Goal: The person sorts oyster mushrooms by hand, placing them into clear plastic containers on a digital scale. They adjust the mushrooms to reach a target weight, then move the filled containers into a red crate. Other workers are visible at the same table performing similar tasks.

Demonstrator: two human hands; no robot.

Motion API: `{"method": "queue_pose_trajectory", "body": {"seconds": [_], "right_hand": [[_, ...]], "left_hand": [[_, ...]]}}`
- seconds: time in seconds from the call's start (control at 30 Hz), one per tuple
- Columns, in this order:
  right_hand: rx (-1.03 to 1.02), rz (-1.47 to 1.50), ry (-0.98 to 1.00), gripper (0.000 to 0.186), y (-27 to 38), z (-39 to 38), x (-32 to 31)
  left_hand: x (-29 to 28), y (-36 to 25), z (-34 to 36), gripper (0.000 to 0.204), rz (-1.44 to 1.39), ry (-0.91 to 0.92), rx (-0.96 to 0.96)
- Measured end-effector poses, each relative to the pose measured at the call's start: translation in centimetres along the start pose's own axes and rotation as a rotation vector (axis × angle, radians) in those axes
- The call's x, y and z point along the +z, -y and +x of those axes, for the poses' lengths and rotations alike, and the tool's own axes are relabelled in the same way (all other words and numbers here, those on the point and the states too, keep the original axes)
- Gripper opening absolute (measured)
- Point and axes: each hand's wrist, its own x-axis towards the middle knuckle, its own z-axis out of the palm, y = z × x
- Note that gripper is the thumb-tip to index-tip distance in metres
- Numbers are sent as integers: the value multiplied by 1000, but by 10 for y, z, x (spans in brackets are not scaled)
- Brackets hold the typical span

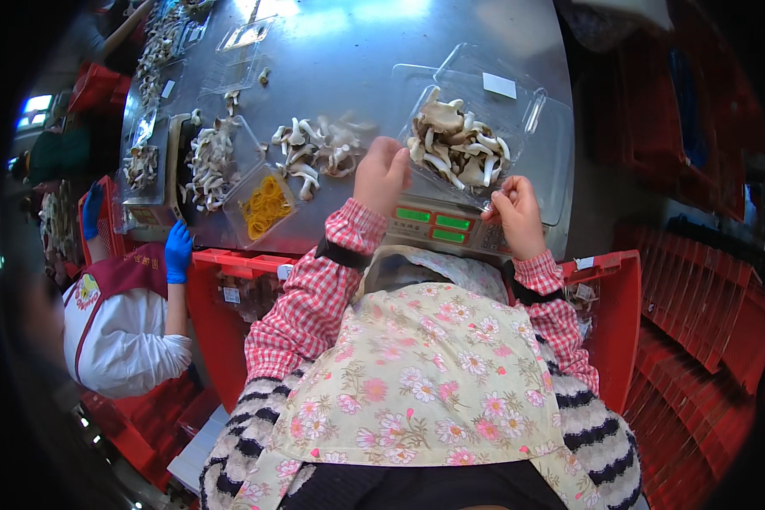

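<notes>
A clear plastic clamshell box (521,115) lies open on the digital scale (437,225), with a heap of pale-stemmed, brown-capped mushrooms (455,140) in it. My left hand (382,177) is curled closed beside the box's left edge; what its fingers hold, if anything, is hidden. With thumb and fingers pinched, my right hand (518,212) grips the near right corner of the box. To the left of my left hand lies a loose, partly blurred pile of mushrooms (301,149) on the metal table (340,51).
A clear tub of yellow rubber bands (267,206) stands at the table's near edge, by another mushroom pile (212,161). Red crates (616,314) flank me. At left is a co-worker's blue-gloved hand (178,251). Stacked red crates (697,289) stand at right.
</notes>
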Motion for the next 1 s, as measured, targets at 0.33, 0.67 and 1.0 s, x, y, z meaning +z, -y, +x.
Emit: {"method": "queue_pose_trajectory", "body": {"seconds": [0.33,0.67,1.0], "right_hand": [[-110,-64,-8,13,0,0,10],[-215,-301,-112,13,15,-11,18],[-180,-212,-116,13,-14,-6,11]], "left_hand": [[-16,-14,-35,9,38,16,145],[-13,5,-39,12,-133,46,21],[-11,23,-42,12,-170,60,-21]]}}
